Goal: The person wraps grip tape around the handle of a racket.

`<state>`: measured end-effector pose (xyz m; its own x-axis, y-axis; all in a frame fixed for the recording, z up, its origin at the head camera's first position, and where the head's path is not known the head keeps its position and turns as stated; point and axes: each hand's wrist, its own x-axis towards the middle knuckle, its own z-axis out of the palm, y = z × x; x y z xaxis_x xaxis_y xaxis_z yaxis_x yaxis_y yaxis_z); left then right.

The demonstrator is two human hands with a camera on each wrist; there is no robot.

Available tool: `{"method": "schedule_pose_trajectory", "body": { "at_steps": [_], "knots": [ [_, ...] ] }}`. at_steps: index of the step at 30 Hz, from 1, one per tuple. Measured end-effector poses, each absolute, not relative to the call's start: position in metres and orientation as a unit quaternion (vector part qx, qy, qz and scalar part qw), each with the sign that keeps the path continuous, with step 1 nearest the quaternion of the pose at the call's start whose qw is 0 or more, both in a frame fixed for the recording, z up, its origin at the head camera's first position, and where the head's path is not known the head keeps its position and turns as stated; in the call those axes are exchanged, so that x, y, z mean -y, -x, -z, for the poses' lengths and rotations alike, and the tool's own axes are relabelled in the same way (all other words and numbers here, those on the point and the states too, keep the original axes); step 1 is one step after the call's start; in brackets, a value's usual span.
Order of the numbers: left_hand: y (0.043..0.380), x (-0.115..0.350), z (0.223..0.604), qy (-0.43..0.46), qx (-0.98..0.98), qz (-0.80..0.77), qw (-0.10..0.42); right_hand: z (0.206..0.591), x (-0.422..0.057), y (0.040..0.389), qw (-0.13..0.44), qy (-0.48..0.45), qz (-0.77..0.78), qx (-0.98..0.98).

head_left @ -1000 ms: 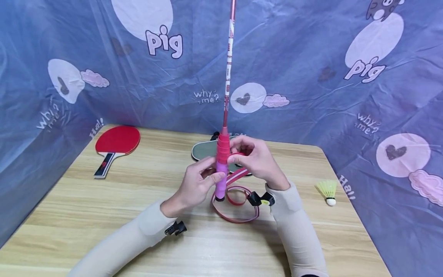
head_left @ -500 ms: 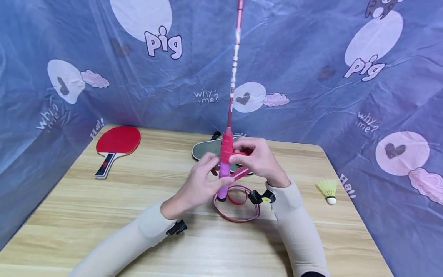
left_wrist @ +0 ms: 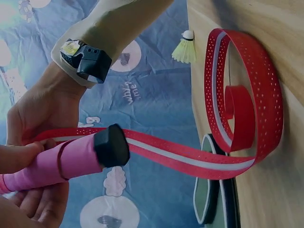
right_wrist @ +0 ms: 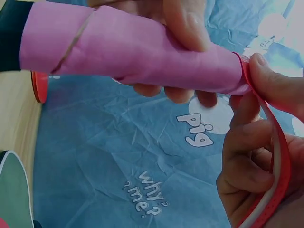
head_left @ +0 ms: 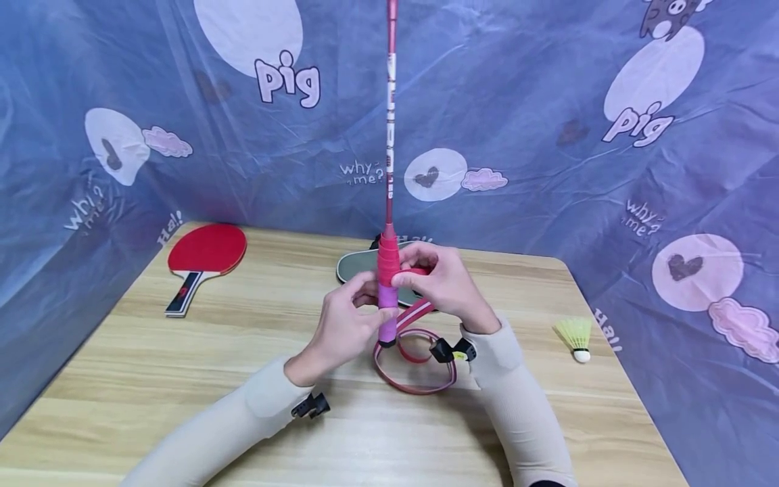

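Note:
A badminton racket (head_left: 390,162) stands upright over the table, its head out of the top of the head view. Red perforated grip tape (head_left: 389,260) wraps the upper handle; below it the handle (head_left: 387,311) is purple-pink with a black butt cap (left_wrist: 112,145). My left hand (head_left: 343,325) grips the purple part between thumb and fingers. With thumb and forefinger my right hand (head_left: 441,277) pinches the red tape right at the edge of the wrap. From there the loose tape (left_wrist: 190,159) hangs down and coils on the table.
A red table tennis bat (head_left: 207,249) lies at the back left of the wooden table (head_left: 274,426). Behind the hands is a grey-green item with a white edge (head_left: 356,264), partly hidden. A yellow shuttlecock (head_left: 575,337) lies at the right. Blue printed cloth (head_left: 517,101) surrounds the table.
The racket shaft leaned slightly right half a second ago and now stands straighter, a little to the left. Both hands have shifted slightly with it, keeping hold of handle and tape.

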<state>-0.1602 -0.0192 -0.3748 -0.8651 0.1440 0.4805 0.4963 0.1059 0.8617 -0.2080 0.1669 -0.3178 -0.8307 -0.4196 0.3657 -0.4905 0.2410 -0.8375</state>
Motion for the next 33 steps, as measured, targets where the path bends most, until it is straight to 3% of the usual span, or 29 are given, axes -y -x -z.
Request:
{"method": "schedule_pose_trajectory", "body": {
  "at_steps": [9, 20, 33],
  "knots": [
    [0.161, 0.026, 0.371, 0.230, 0.718, 0.648, 0.107, 0.316, -0.171, 0.209, 0.027, -0.298, -0.556, 0.775],
    [0.164, 0.032, 0.365, 0.244, 0.636, 0.732, 0.014, 0.322, -0.174, 0.209, 0.019, -0.312, -0.623, 0.717],
    [0.165, 0.041, 0.361, 0.283, 0.665, 0.691, -0.006, 0.323, -0.174, 0.210, 0.006, -0.310, -0.649, 0.694]
  ]
}}
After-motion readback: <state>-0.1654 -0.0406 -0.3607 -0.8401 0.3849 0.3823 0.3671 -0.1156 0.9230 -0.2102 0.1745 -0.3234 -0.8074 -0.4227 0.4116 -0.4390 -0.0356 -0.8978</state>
